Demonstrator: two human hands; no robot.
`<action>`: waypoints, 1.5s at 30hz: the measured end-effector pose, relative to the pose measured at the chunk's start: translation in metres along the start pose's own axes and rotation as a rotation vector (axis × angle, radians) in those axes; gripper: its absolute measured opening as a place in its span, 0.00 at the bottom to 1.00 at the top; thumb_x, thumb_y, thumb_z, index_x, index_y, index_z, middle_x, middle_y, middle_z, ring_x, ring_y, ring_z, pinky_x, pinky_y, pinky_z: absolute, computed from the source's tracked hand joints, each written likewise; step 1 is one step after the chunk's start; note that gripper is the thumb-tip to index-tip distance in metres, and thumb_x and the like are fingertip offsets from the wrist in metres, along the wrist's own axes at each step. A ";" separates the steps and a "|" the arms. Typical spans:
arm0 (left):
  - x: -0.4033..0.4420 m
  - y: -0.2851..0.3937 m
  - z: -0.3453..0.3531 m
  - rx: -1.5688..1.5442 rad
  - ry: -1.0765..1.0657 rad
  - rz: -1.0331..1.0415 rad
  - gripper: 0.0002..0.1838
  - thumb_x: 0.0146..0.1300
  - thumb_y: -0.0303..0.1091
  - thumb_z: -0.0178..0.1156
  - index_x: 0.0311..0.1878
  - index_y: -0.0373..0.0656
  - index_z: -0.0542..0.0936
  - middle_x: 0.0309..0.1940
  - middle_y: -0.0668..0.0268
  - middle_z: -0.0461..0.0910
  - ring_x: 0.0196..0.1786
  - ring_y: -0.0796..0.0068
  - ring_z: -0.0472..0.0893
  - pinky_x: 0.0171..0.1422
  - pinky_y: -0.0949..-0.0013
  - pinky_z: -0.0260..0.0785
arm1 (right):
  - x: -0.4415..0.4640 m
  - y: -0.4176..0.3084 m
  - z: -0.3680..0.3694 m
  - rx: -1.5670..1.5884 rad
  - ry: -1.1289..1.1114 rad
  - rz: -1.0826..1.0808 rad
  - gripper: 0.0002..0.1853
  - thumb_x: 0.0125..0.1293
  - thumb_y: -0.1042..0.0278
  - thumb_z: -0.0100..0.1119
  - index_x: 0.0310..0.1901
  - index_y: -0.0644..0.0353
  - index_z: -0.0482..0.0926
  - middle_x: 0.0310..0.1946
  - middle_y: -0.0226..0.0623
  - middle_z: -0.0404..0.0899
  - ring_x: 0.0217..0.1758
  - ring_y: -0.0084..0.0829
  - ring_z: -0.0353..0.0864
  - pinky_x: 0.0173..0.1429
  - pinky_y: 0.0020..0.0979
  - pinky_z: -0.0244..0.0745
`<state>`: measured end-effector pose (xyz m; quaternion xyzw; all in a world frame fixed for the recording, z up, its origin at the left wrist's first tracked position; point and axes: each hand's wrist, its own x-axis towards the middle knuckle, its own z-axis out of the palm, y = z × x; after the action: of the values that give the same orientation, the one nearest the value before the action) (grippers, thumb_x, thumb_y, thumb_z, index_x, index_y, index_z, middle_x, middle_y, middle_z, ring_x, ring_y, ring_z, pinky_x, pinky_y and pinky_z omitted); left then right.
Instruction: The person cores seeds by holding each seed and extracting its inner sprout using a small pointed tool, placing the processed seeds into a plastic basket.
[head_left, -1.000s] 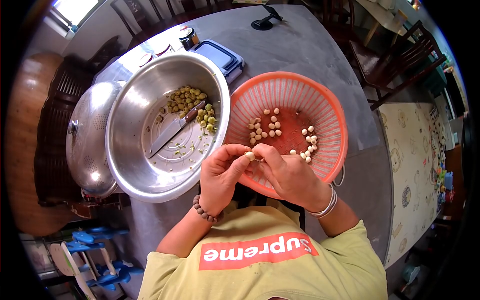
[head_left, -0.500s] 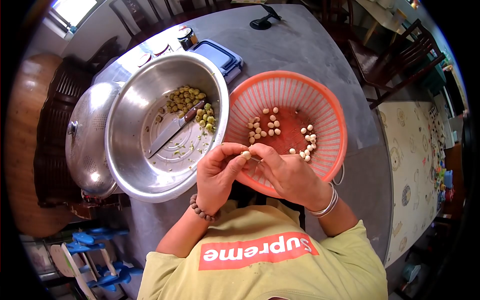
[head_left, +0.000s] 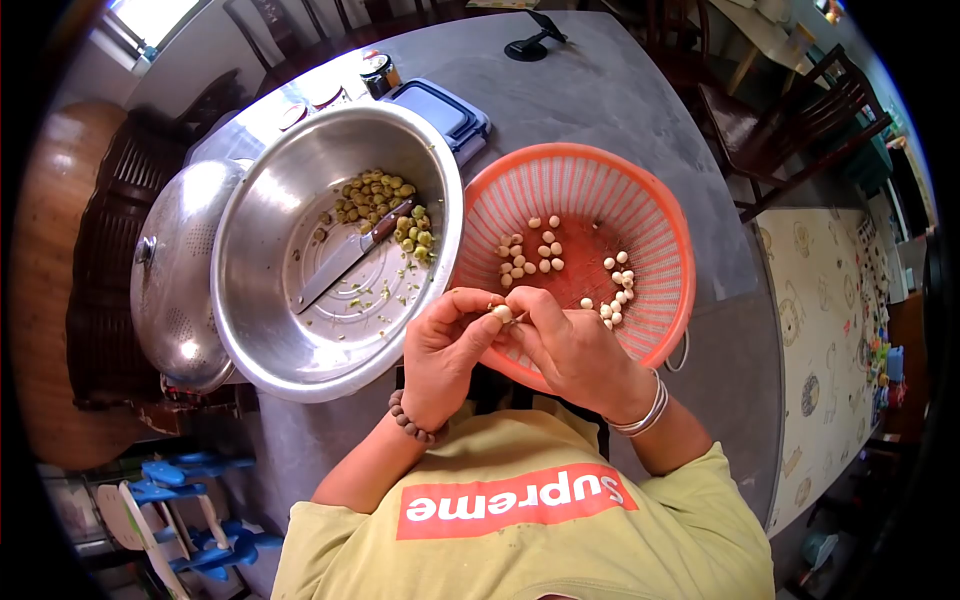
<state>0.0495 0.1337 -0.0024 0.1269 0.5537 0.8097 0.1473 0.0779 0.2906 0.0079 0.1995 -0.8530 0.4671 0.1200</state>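
My left hand point(head_left: 447, 345) pinches a pale, round lotus seed point(head_left: 502, 313) between thumb and forefinger. On the seed's other side, the closed fingertips of my right hand point(head_left: 575, 350) grip at its edge; a thin bit of skin seems to show there. Both hands are over the near rim of an orange plastic basket point(head_left: 668, 215). Inside it, beige seeds point(head_left: 517, 262) lie to the left and whiter seeds point(head_left: 622, 285) to the right. The steel basin point(head_left: 260, 330) at left holds greenish-brown seeds point(head_left: 370, 195), green scraps and a knife point(head_left: 345, 265) with a wooden handle.
A domed metal lid point(head_left: 185, 270) stands left of the basin. Behind the basin are a blue-lidded box point(head_left: 440, 110) and jars point(head_left: 378, 72). A black stand point(head_left: 535, 38) is at the grey table's point(head_left: 620, 95) far side. Dark wooden chairs point(head_left: 800, 130) surround it.
Both hands have shifted slightly right, still together. The seed between them has turned and shows a paler, whiter surface. The basin and basket contents look the same.
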 end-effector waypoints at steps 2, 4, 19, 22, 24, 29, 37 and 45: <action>0.000 -0.001 0.000 -0.015 0.019 0.032 0.07 0.61 0.23 0.55 0.42 0.34 0.75 0.34 0.66 0.79 0.36 0.82 0.77 0.43 0.79 0.71 | -0.002 0.000 0.000 -0.011 -0.020 0.022 0.15 0.60 0.74 0.54 0.47 0.64 0.64 0.25 0.45 0.76 0.26 0.43 0.80 0.24 0.36 0.72; 0.000 -0.003 -0.002 -0.128 0.026 -0.022 0.06 0.62 0.23 0.53 0.42 0.34 0.75 0.34 0.66 0.78 0.36 0.81 0.77 0.42 0.78 0.71 | -0.003 0.000 -0.001 -0.021 -0.040 0.046 0.15 0.60 0.76 0.53 0.48 0.64 0.65 0.28 0.45 0.78 0.28 0.41 0.80 0.27 0.34 0.73; 0.000 -0.007 0.006 -0.161 0.045 -0.052 0.20 0.56 0.18 0.57 0.51 0.37 0.65 0.40 0.63 0.75 0.40 0.78 0.77 0.45 0.76 0.72 | -0.003 -0.001 -0.002 0.063 -0.020 0.095 0.16 0.61 0.78 0.51 0.51 0.64 0.65 0.32 0.47 0.78 0.34 0.43 0.82 0.32 0.33 0.76; 0.000 -0.008 0.006 -0.160 0.058 -0.043 0.20 0.55 0.18 0.58 0.50 0.38 0.65 0.38 0.63 0.75 0.40 0.77 0.77 0.45 0.76 0.72 | -0.005 0.004 -0.002 0.000 0.003 -0.016 0.20 0.61 0.67 0.55 0.52 0.65 0.63 0.26 0.43 0.78 0.26 0.40 0.81 0.24 0.32 0.74; 0.000 -0.006 0.006 -0.186 0.060 -0.045 0.19 0.55 0.18 0.58 0.49 0.38 0.65 0.38 0.63 0.75 0.40 0.77 0.77 0.45 0.75 0.72 | -0.007 0.002 -0.006 -0.056 -0.050 0.011 0.22 0.61 0.67 0.55 0.54 0.64 0.64 0.26 0.43 0.78 0.26 0.40 0.80 0.24 0.33 0.74; 0.000 -0.007 0.000 -0.177 0.051 -0.049 0.18 0.55 0.18 0.59 0.46 0.39 0.64 0.37 0.63 0.75 0.40 0.77 0.78 0.44 0.75 0.73 | -0.011 0.005 -0.013 -0.035 -0.129 0.011 0.23 0.60 0.67 0.55 0.55 0.64 0.65 0.25 0.44 0.78 0.25 0.39 0.80 0.24 0.34 0.73; -0.003 -0.006 0.002 0.044 -0.044 -0.009 0.23 0.53 0.16 0.59 0.48 0.40 0.60 0.35 0.61 0.76 0.37 0.74 0.79 0.41 0.74 0.74 | -0.006 -0.002 -0.016 -0.074 -0.178 0.013 0.20 0.60 0.68 0.55 0.52 0.63 0.65 0.24 0.44 0.77 0.25 0.41 0.79 0.25 0.36 0.73; -0.003 -0.002 0.000 0.006 -0.026 0.004 0.23 0.53 0.16 0.59 0.49 0.40 0.60 0.35 0.61 0.76 0.36 0.76 0.78 0.40 0.76 0.73 | -0.007 -0.003 -0.015 -0.051 -0.164 0.017 0.21 0.60 0.69 0.54 0.55 0.60 0.65 0.23 0.44 0.77 0.25 0.41 0.79 0.25 0.36 0.73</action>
<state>0.0524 0.1328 -0.0040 0.1389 0.5540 0.8066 0.1523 0.0855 0.3031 0.0157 0.2268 -0.8733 0.4281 0.0507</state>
